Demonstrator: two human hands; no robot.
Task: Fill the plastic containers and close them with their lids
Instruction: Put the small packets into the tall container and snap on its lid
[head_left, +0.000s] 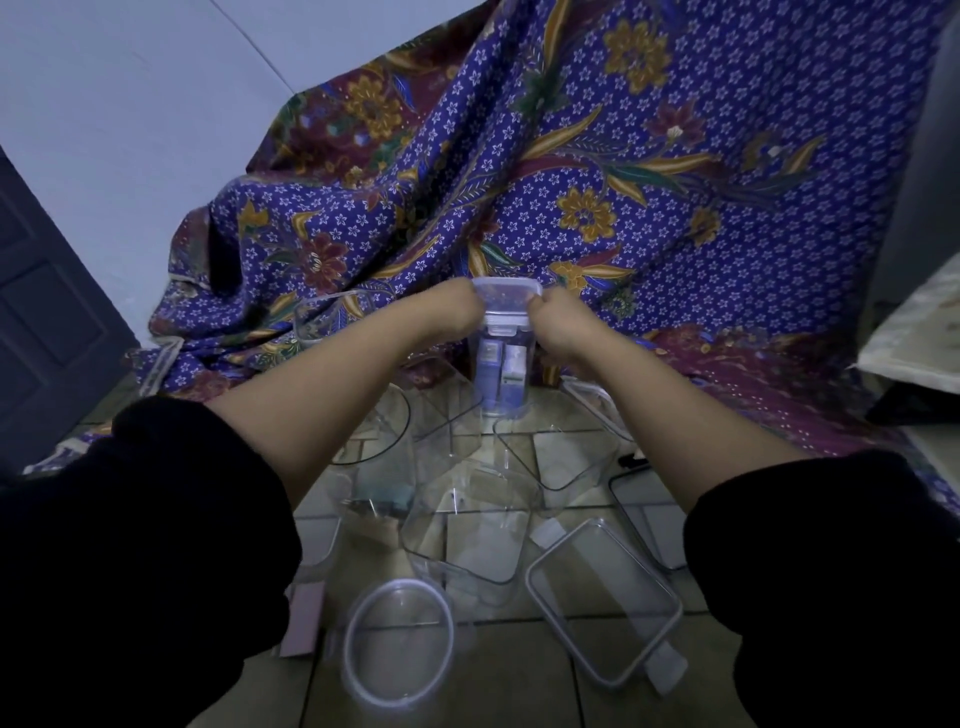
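While both arms reach forward in black sleeves (156, 545), nearest the camera on the tiled floor (467, 675) lie two loose lids: a round lid (397, 642) at lower centre and a rectangular lid (605, 603) with a grey seal just right of it, tilted, apart from each other. A pinkish flat item (304, 618) sits left of the round lid, partly under the left sleeve; can't tell what it is. Behind the lids, a cluster of empty clear containers (467, 525), open-topped and overlapping in view; exact count unclear because they're transparent. Another dark-rimmed lid (644, 514) lies at the right of that cluster, partly hidden by the right forearm. Farther out, a tall container (501, 384) stands upright on the floor with small boxes (501, 371) inside, white and blue-purple. Its lid (506, 299) sits on top. Left hand (457, 306) grips the lid's left edge, fingers curled over it; right hand (558, 319) is curled round the right edge. Front latch tab (503, 329) visible between the hands; can't tell whether it is snapped down. Left of the hands, another clear container (324, 322) rests against a blue-purple floral cloth (649, 182) that drapes across the whole background. Dark door (41, 312) far left, pale wall (156, 78) above it.
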